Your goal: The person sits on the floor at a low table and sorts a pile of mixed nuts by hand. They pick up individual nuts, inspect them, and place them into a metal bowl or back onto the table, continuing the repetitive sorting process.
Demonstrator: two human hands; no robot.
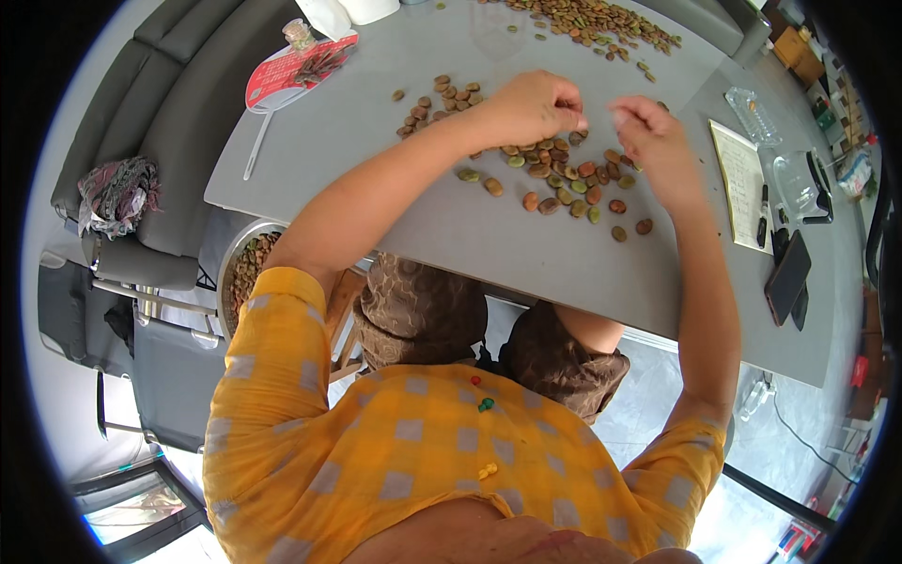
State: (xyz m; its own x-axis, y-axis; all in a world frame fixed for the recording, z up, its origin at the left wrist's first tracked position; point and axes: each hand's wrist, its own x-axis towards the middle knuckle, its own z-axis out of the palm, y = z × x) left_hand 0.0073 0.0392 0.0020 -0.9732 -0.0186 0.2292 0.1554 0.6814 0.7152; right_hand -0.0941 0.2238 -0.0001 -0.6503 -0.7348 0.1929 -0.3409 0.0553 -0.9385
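Note:
Dried broad beans (552,169), brown, reddish and green, lie loose on the grey table (451,233) in front of me. Above their middle is my left hand (546,106), its fingers bent and thumb near the index finger, with a dark bean (577,137) at or just under the fingertips; whether it is gripped I cannot tell. My right hand (645,127) hovers at the right edge of the beans, fingers curled and slightly blurred, its inside partly hidden. More brown beans (451,95) spread beyond my left forearm.
A larger heap of beans (599,25) lies at the far edge. At left are a red fan (271,81) with dark strips and a small jar (299,35). At right are a notepad (740,183), pen (763,215), phone (787,277) and safety goggles (800,187). A bowl of beans (250,271) stands beside the table.

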